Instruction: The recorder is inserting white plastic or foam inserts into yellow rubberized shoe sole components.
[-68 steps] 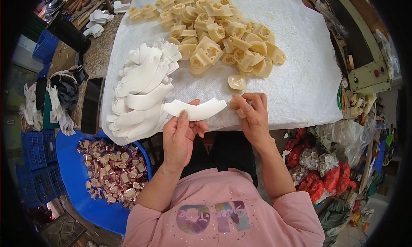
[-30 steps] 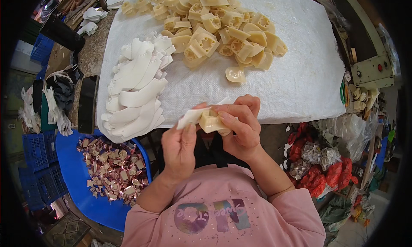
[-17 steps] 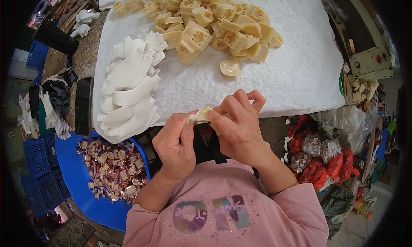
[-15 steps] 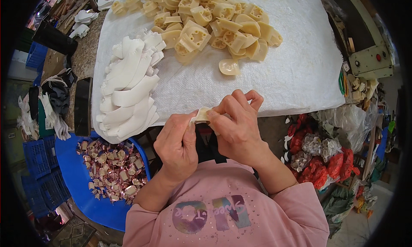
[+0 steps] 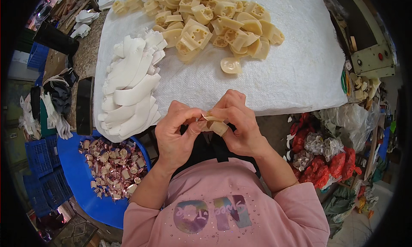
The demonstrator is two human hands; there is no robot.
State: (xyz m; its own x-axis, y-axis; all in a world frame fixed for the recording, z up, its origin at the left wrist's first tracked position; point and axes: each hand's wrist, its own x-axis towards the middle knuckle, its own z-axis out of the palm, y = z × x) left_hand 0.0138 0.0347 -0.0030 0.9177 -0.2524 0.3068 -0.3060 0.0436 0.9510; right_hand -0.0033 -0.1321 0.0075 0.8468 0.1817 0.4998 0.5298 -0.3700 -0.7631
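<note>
Close to my body, just off the table's near edge, both hands work on one small beige plastic piece [image 5: 218,127], shaped like a shoe heel. My right hand [image 5: 240,129] is closed around it from the right. On the other side, my left hand [image 5: 177,133] pinches a thin pale edge at the piece's upper left with thumb and forefinger. Whether that edge is a separate strip, I cannot tell. Overlapping white curved strips [image 5: 134,86] lie on the table to the left. A heap of similar beige pieces [image 5: 210,21] sits at the back, with a single piece [image 5: 231,65] nearer me.
White woven sheeting [image 5: 296,71] covers the table. A blue tub [image 5: 71,161] at lower left holds many shiny pink pieces [image 5: 113,167]. A black phone [image 5: 85,105] rests by the table's left side. Red and clear plastic bags [image 5: 322,161] are piled on the right.
The beige piece has been turned and lowered slightly, so more of its block side shows. My right hand has come down around it, and my left fingers have shifted to its upper edge.
</note>
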